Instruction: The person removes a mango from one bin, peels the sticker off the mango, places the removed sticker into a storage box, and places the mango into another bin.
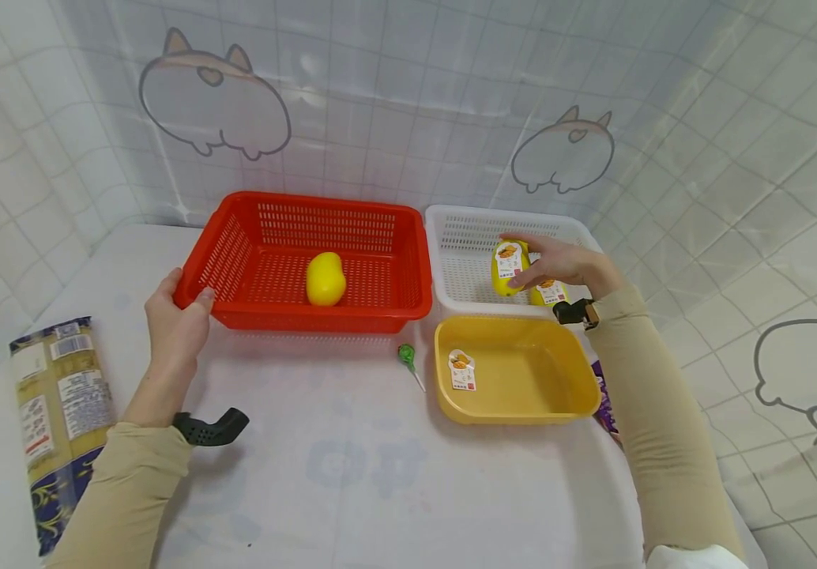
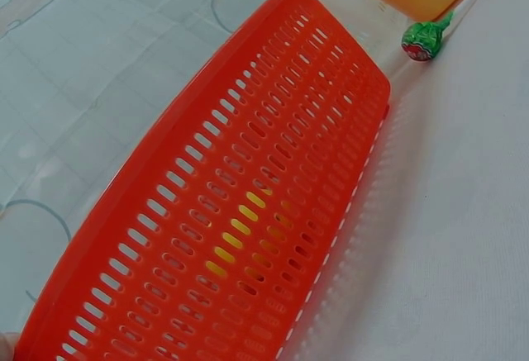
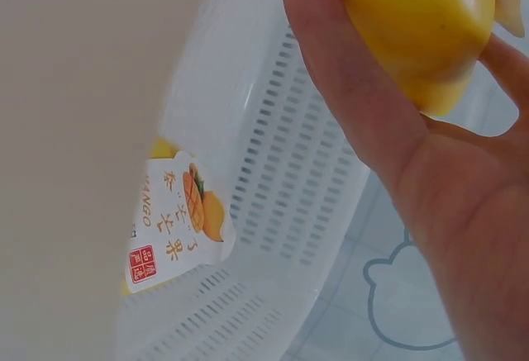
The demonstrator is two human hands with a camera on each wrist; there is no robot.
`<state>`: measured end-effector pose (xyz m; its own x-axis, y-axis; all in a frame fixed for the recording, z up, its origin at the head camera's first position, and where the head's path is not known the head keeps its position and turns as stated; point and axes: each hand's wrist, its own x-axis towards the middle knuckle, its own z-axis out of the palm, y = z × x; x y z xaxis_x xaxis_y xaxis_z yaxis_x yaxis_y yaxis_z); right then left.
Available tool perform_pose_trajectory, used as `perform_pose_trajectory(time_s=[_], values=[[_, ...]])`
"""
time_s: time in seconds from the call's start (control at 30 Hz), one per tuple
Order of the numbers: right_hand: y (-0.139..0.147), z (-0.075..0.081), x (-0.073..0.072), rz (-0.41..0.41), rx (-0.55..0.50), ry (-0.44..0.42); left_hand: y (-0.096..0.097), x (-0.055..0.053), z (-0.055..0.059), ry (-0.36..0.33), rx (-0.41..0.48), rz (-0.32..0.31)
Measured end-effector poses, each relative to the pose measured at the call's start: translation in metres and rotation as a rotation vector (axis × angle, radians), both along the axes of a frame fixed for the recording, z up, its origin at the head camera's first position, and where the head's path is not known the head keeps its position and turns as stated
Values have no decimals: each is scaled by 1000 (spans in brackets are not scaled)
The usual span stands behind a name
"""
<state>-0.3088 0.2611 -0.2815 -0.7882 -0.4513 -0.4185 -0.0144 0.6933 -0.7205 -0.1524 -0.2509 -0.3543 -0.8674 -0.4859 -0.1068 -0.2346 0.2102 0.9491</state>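
Note:
In the head view my left hand [image 1: 179, 324] grips the near-left corner of the red basket [image 1: 323, 320], thumb over the rim. One yellow mango [image 1: 325, 279] lies inside that basket, and its colour shows through the slots in the left wrist view. My right hand [image 1: 558, 262] holds a second mango [image 1: 505, 280], with a white label facing up, over the white basket [image 1: 461, 304]. The right wrist view shows thumb and fingers around this mango [image 3: 421, 30]. Another labelled mango [image 1: 547, 293] lies in the white basket, partly covered by the hand and wrist.
A yellow basin [image 1: 515, 379] with a mango label [image 1: 461, 370] stuck inside stands in front of the white basket. Between the containers lies a green lollipop [image 1: 407, 356]. A long clear-and-blue packet [image 1: 63, 411] is at far left; a purple wrapper [image 1: 606, 407] peeks out beside the right sleeve.

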Motion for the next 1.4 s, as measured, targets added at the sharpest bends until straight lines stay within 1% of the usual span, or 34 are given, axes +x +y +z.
perform_pose_trajectory(time_s=[0.23, 0.63, 0.9, 1.0, 1.2, 1.4], values=[[-1, 1, 6, -8, -19, 47, -2, -1, -2, -14, -1, -4], [-3, 1, 22, -8, -74, 125, -5, -2, -2, -8, 11, -18], [-6, 1, 31, 7, -59, 185, -4, -1, -1, 0, 15, -19], [-9, 3, 36, 0, -54, 204, -5, -2, -2, -5, 13, -19], [-16, 8, 49, -39, -59, 201, -7, -4, -2, -6, 22, -27], [-23, 9, 62, -36, -68, 224, -8, -4, -2, -13, 14, -32]])
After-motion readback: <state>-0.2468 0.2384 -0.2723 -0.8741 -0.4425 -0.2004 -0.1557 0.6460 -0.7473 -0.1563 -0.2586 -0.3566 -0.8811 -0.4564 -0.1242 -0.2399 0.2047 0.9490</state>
